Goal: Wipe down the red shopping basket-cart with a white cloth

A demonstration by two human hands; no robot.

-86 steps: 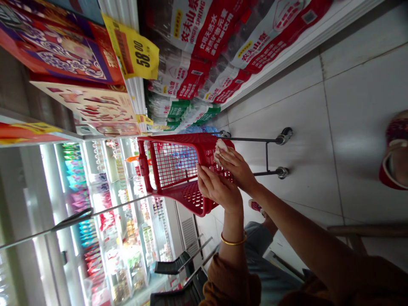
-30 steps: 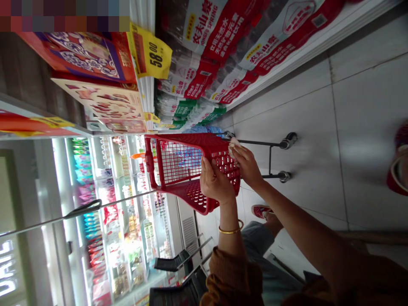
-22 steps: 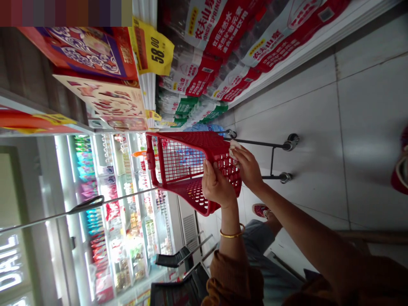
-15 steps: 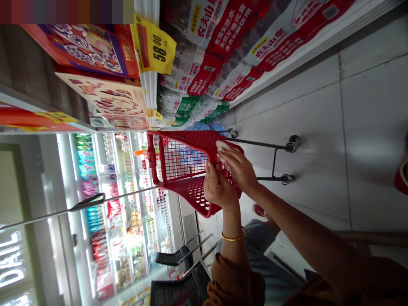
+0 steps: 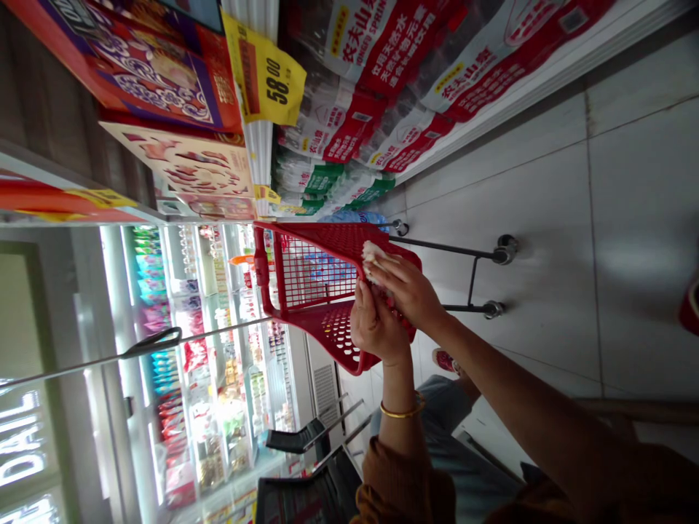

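The view is turned on its side. Over a red plastic shopping cart (image 5: 374, 234), my two hands are close together. My right hand (image 5: 409, 291) has its fingers pressed on a crumpled white wad, probably a tissue (image 5: 371, 251), beside the cart's end wall. My left hand (image 5: 379, 327), with a gold bangle (image 5: 401, 413) on its wrist, is closed just below, fingers and thumb pressed together. What it holds, if anything, is hidden. A patch between the hands is too unclear to name.
Packs of bottled water (image 5: 349, 109) line the low shelf beside the cart, with gift boxes (image 5: 180, 164) on the shelf above. A lit display case (image 5: 218, 364) stands behind. Dark handled carts or frames (image 5: 306, 495) are near the left arm. Pale floor tiles (image 5: 540, 218) lie around the cart wheels.
My right hand's fingers have shifted slightly up and left, and more of the white wad shows beyond them. My left hand is almost unmoved. The whole view has drifted slightly.
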